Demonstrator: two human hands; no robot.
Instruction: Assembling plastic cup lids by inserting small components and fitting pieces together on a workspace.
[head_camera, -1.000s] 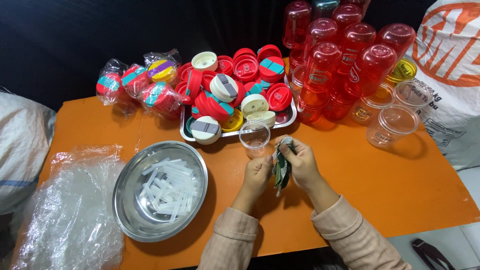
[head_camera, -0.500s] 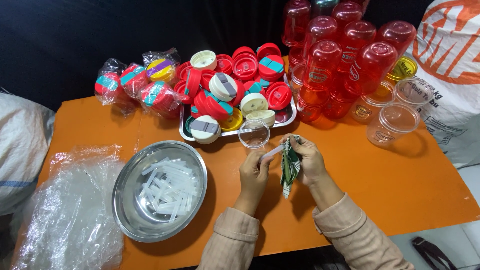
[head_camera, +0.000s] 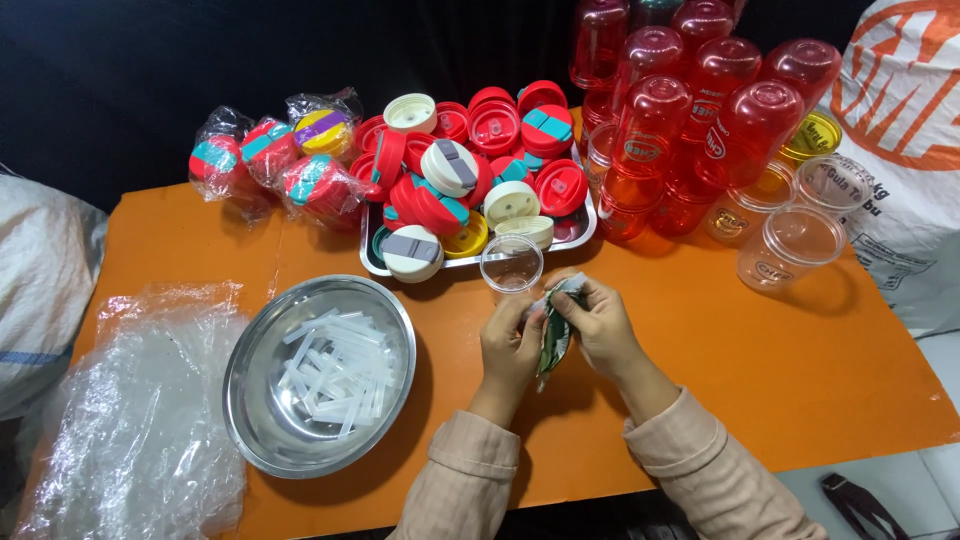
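My left hand (head_camera: 511, 346) and my right hand (head_camera: 600, 322) meet over the orange table (head_camera: 700, 340), both pinching a small green and white sachet (head_camera: 553, 335) that hangs between them. Just beyond my fingers a small clear plastic cup (head_camera: 511, 264) stands upright on the table. To the left of my hands sits a round steel bowl (head_camera: 262, 420) holding several short clear plastic tubes (head_camera: 335, 372).
A steel tray (head_camera: 575, 235) piled with red, cream and yellow lids stands behind the cup. Stacked red cups (head_camera: 690, 120) and clear cups (head_camera: 790, 245) fill the back right. Bagged lids (head_camera: 275, 160) lie back left, crumpled clear plastic (head_camera: 140, 420) front left, a white sack (head_camera: 905, 130) far right.
The sachet hung lower from my right hand before; now both hands have closed in on its top, with my left fingers gripping it beside the right.
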